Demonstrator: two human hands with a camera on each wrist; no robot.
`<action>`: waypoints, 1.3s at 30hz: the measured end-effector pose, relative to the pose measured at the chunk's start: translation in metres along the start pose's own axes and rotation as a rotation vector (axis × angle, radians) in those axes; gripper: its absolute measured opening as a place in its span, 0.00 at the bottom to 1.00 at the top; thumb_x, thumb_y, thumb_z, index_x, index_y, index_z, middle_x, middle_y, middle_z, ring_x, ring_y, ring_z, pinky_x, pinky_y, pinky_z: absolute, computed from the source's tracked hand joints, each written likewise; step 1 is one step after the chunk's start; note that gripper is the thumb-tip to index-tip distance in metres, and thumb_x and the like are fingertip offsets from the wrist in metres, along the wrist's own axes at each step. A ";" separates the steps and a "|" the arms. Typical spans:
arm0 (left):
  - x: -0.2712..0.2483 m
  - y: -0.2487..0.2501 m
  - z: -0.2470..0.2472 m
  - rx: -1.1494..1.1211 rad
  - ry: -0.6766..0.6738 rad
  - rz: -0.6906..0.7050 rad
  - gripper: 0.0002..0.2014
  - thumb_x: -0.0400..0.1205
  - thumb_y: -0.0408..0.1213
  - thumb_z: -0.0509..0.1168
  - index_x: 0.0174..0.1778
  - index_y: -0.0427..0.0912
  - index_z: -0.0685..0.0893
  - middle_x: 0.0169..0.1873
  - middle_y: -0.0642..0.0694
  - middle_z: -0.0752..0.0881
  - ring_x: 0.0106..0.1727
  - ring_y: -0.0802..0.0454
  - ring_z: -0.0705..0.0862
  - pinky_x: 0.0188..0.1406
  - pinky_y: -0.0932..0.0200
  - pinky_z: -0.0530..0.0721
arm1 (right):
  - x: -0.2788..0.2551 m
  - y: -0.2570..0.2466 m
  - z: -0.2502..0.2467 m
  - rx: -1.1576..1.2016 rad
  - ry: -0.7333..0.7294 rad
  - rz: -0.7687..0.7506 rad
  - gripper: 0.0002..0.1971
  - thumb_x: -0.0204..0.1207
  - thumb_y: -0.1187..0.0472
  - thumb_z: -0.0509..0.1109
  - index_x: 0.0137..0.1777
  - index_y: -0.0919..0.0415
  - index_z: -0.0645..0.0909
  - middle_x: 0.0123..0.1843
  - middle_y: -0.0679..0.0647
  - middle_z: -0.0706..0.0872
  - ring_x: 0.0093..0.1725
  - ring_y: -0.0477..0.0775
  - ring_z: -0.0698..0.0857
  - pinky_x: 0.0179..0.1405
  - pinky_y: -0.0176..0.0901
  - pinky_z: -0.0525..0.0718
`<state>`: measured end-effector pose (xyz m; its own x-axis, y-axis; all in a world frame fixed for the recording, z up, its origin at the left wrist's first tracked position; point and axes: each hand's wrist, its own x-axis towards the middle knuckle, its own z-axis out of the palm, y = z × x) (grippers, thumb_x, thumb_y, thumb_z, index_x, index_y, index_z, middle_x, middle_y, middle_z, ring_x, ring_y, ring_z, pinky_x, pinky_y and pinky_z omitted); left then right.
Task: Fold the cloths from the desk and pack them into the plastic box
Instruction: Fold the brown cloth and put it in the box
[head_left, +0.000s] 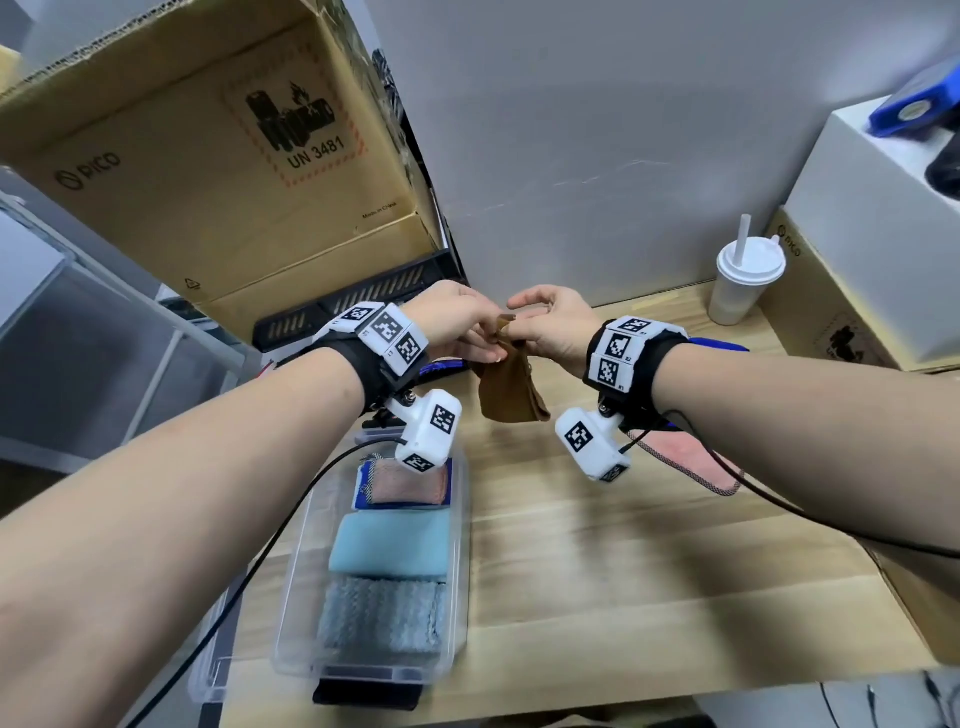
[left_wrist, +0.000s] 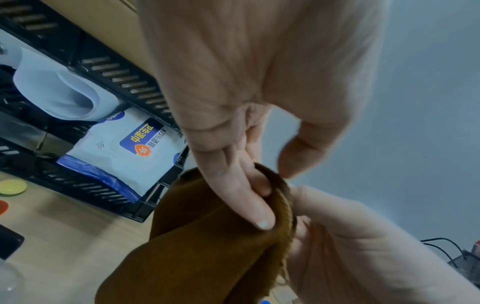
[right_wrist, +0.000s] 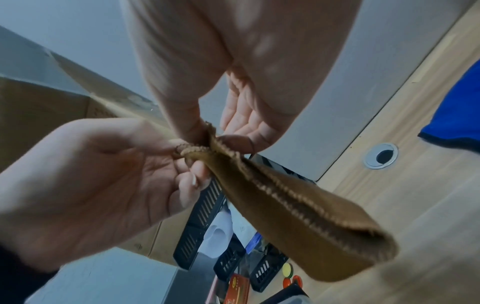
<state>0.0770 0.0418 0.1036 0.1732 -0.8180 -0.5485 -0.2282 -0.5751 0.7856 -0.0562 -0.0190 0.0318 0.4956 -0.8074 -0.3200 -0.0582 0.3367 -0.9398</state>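
A brown cloth (head_left: 511, 387) hangs folded above the desk, held at its top corners where both hands meet. My left hand (head_left: 467, 325) pinches the brown cloth (left_wrist: 207, 242) with curled fingers (left_wrist: 249, 209). My right hand (head_left: 550, 325) pinches the same top edge of the brown cloth (right_wrist: 298, 207) between thumb and forefinger. The clear plastic box (head_left: 462, 525) sits at the desk's front left and holds three folded cloths: a pink one (head_left: 410, 483), a light blue one (head_left: 389, 545) and a grey-blue one (head_left: 382, 616).
A pink cloth (head_left: 675, 454) and a blue cloth (head_left: 719, 344) lie on the desk under my right wrist. A lidded white cup (head_left: 745, 278) stands at the back right, cardboard boxes (head_left: 208, 171) and a black rack (head_left: 363, 306) at the back left.
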 end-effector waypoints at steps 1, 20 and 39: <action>0.000 -0.002 -0.003 0.005 -0.053 0.028 0.16 0.78 0.18 0.64 0.61 0.32 0.82 0.43 0.29 0.87 0.43 0.40 0.91 0.48 0.50 0.91 | 0.000 -0.001 -0.002 0.032 -0.006 0.009 0.16 0.64 0.75 0.75 0.50 0.61 0.81 0.47 0.65 0.88 0.36 0.55 0.86 0.34 0.43 0.84; 0.017 0.000 -0.017 0.694 0.167 0.516 0.03 0.78 0.36 0.74 0.39 0.48 0.87 0.50 0.48 0.89 0.40 0.58 0.84 0.41 0.67 0.82 | -0.002 0.020 -0.042 -0.255 -0.241 0.032 0.20 0.61 0.68 0.83 0.51 0.59 0.80 0.44 0.56 0.87 0.41 0.50 0.86 0.46 0.46 0.87; 0.013 0.009 -0.026 0.576 0.217 0.570 0.04 0.79 0.34 0.72 0.40 0.39 0.86 0.27 0.52 0.77 0.26 0.61 0.73 0.25 0.70 0.74 | 0.003 0.027 -0.041 -0.524 -0.076 -0.215 0.11 0.72 0.70 0.70 0.49 0.58 0.90 0.45 0.57 0.92 0.43 0.53 0.88 0.53 0.43 0.87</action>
<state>0.1019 0.0265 0.1113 0.0499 -0.9988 0.0021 -0.7799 -0.0376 0.6247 -0.0917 -0.0320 0.0006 0.6037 -0.7876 -0.1236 -0.3616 -0.1323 -0.9229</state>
